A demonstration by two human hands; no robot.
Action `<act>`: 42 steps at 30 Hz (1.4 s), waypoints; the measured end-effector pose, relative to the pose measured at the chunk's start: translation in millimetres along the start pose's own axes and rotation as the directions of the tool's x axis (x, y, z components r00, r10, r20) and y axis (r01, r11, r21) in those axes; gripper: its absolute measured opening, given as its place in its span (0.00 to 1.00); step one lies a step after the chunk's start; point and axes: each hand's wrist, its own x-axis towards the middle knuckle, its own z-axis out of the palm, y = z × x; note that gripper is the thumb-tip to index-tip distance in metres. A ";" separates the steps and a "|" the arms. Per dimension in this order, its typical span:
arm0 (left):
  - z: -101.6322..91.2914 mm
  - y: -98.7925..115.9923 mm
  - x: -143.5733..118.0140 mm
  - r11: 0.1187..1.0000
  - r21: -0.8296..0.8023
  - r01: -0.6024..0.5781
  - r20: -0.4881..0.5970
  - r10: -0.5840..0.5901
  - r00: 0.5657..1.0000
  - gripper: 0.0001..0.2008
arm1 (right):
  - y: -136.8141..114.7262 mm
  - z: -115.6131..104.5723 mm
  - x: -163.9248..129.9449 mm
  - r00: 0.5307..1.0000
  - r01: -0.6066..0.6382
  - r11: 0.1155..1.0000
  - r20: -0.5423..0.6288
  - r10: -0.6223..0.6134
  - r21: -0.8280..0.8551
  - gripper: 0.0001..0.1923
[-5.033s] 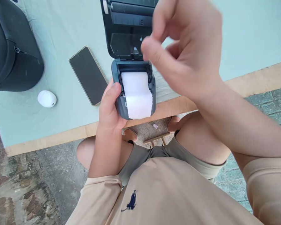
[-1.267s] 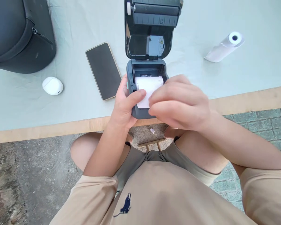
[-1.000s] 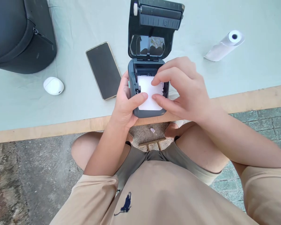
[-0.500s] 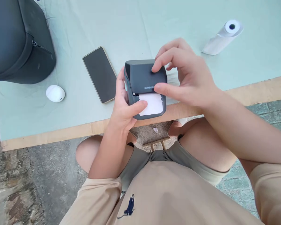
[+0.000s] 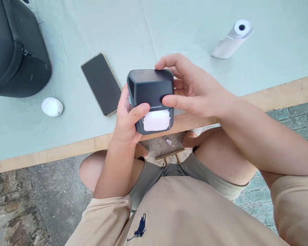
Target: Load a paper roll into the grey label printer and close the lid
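Observation:
A dark label printer [image 5: 150,90] is held between my two hands, just over the table's near edge. Its lid lies down over the body, and white paper [image 5: 157,121] with a ragged upper edge shows below the lid. My left hand [image 5: 129,119] wraps round the printer's left side, thumb on the lid's front edge. On the other side, my right hand [image 5: 186,85] grips the printer with its thumb on the lid and fingers at the top edge and right side. Some right fingertips are hidden.
A phone [image 5: 101,83] lies on the cloth-covered table [image 5: 113,27], left of the printer. Beyond it are a white rounded case [image 5: 52,107] and a black zippered bag [image 5: 20,65]. A partly unrolled paper roll [image 5: 232,40] rests at the right. My legs are under the table edge.
The lid now sits flatter against the printer. My right hand has closed round the printer's right side, and my left thumb has moved from the paper up to the lid edge.

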 end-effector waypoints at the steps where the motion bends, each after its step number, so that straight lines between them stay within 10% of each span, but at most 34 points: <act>1: 0.6 0.2 0.4 1.000 0.001 -0.004 0.006 0.004 1.000 0.19 | 0.8 -0.5 0.0 1.000 0.000 1.000 -0.006 0.000 -0.011 0.26; 10: 3.9 -5.0 8.8 0.997 -0.082 -0.004 -0.064 -0.001 0.998 0.19 | -7.3 -10.6 -2.6 0.967 0.038 0.903 -0.212 -0.141 -0.427 0.12; 26: -4.9 -8.0 9.1 0.999 -0.038 0.027 -0.172 -0.033 0.985 0.17 | -26.5 3.8 0.6 0.960 0.174 0.781 -0.073 -0.270 -0.599 0.21; 35: -1.1 -3.2 8.1 0.983 -0.183 0.029 0.053 -0.019 0.998 0.13 | -52.0 11.8 0.3 0.847 -0.055 0.868 -0.483 -0.221 -0.493 0.06; 39: -2.7 -6.4 7.9 0.982 -0.189 0.005 0.015 -0.003 1.000 0.10 | -46.4 10.4 6.5 0.914 -0.019 0.778 -0.326 -0.241 -0.628 0.03; 42: -2.6 -7.9 7.6 0.988 -0.153 -0.022 0.041 0.028 0.999 0.10 | -42.7 13.1 12.9 0.977 -0.116 0.552 -0.195 -0.086 -0.826 0.05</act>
